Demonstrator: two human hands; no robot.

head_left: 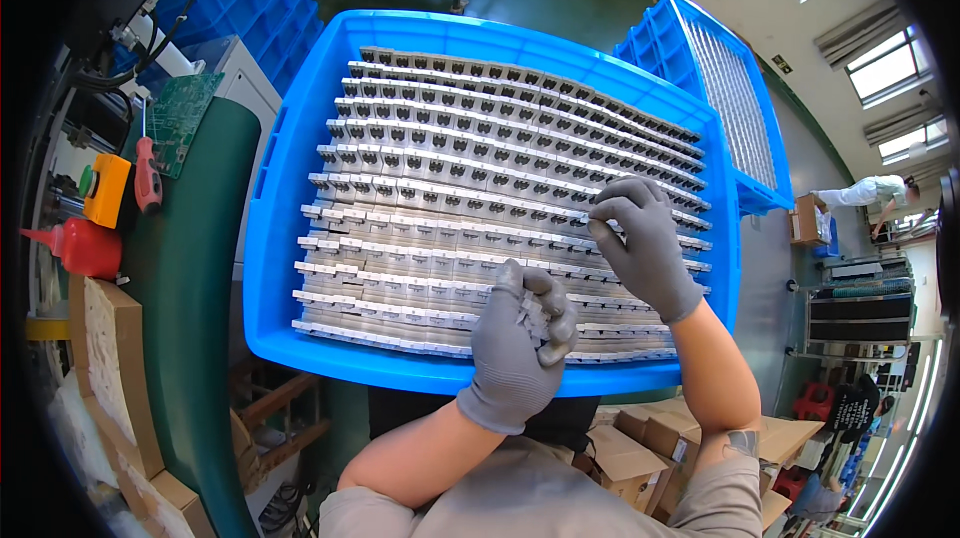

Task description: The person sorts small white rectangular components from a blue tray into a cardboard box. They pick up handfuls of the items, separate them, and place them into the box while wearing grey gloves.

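Two gloved hands work over a blue crate (285,163) in the head view, both in grey knit gloves with a matte, slightly pebbled surface. The crate is smooth moulded plastic with a rounded rim and slotted walls, and it is packed with many rows of small pale grey parts (450,188), boxy and glossy, each row showing dark square openings along its top edge. The left hand (520,343) is clenched around a small bunch of these parts (532,316) near the crate's near rim. The right hand (645,243) reaches into the rows further in, its thumb and forefinger pinched on one part in a middle row towards the right side. Bare forearms come up from the lower edge, out of beige sleeves. To the left lies a dark green desk (190,268) with a curved edge, carrying a green circuit board (183,113), a red-handled screwdriver (147,173), an orange box (105,188) and a red squeeze bottle (80,248). Cardboard boxes (110,368) stand below it. A second blue crate (715,78) of similar rows sits tilted beyond the first, on the right. Far right, a person (870,193) in white bends over a box.
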